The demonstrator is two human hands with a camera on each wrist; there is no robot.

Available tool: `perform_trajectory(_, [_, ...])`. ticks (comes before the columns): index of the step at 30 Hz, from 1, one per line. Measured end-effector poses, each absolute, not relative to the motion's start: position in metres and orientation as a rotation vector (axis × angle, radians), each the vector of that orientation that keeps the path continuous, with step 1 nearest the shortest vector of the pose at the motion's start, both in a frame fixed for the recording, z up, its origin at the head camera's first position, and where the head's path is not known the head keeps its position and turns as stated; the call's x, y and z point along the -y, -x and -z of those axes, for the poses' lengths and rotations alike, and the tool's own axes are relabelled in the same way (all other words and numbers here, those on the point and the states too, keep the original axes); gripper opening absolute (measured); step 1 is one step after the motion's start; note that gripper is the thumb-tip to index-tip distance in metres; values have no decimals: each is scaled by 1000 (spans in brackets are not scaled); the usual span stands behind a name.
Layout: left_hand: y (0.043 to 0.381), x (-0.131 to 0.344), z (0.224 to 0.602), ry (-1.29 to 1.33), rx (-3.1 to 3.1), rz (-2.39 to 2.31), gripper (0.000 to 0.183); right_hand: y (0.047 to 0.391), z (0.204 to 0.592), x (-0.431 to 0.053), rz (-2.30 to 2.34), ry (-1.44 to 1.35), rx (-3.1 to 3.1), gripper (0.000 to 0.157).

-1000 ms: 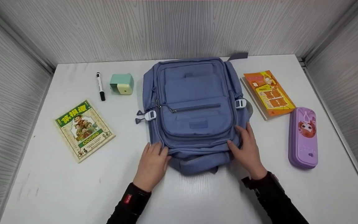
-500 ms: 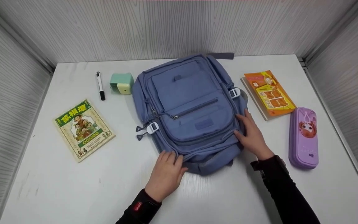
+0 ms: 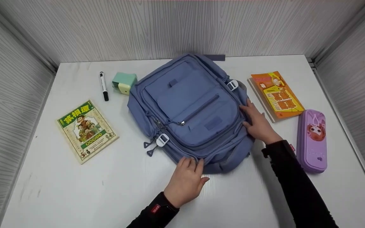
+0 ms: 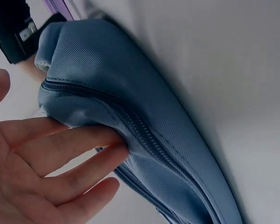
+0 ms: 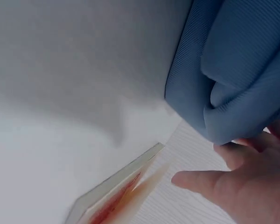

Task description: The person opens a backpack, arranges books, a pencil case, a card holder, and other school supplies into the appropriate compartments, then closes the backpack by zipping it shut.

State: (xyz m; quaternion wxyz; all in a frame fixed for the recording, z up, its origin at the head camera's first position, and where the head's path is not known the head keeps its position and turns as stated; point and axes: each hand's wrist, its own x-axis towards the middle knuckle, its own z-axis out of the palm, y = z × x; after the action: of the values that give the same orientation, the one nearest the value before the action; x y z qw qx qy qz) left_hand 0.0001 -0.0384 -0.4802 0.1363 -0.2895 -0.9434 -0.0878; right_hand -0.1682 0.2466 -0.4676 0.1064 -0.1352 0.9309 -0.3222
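A blue backpack lies front side up on the white table, turned at an angle, with its top toward the back left. My left hand touches its lower end with nearly straight fingers. In the left wrist view those fingers press the cloth beside a zipper, the thumb standing apart. On the backpack's lower right side rests my right hand, fingers spread. The right wrist view has the same hand against the bag's side, one digit stretched out free; part of it is hidden by the cloth.
Left of the backpack are a comic-covered book, a marker and a green pencil sharpener close by the bag. To the right, an orange book lies near a purple pencil case. Wood-grain panels border the table.
The backpack has turned counterclockwise, its top swinging left and its lower end right. My left hand has moved right along with it; my right hand has moved up and slightly right.
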Motion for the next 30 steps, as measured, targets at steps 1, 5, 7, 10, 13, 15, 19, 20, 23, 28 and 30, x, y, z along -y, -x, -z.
perform_trajectory(1, [0,36,480,849,2729,248,50,171,467,-247,930,406,-2738,57])
perform_trajectory(5, [0,25,482,892,2758,226,54,183,462,-244,850,421,-2723,58])
perform_trajectory(7, [1,20,482,914,2781,221,57,188,460,-242,795,421,-2720,59])
perform_trajectory(10, [2,15,484,935,2805,216,61,197,458,-240,713,417,-2732,60])
perform_trajectory(13, [3,12,486,944,2814,206,65,204,458,-238,644,417,-2754,60])
perform_trajectory(15, [4,9,486,946,2817,203,68,207,457,-238,609,424,-2767,61])
perform_trajectory(19, [5,3,484,942,2835,201,71,213,456,-236,567,435,-2770,61])
perform_trajectory(20, [5,1,484,941,2841,198,72,214,456,-236,564,434,-2768,61])
perform_trajectory(23, [6,-4,484,937,2849,189,74,217,455,-235,563,424,-2767,61])
perform_trajectory(28, [7,-5,483,947,2861,172,71,217,452,-237,492,496,-2835,59])
perform_trajectory(30, [9,1,479,972,2892,239,65,216,451,-238,481,517,-2846,58])
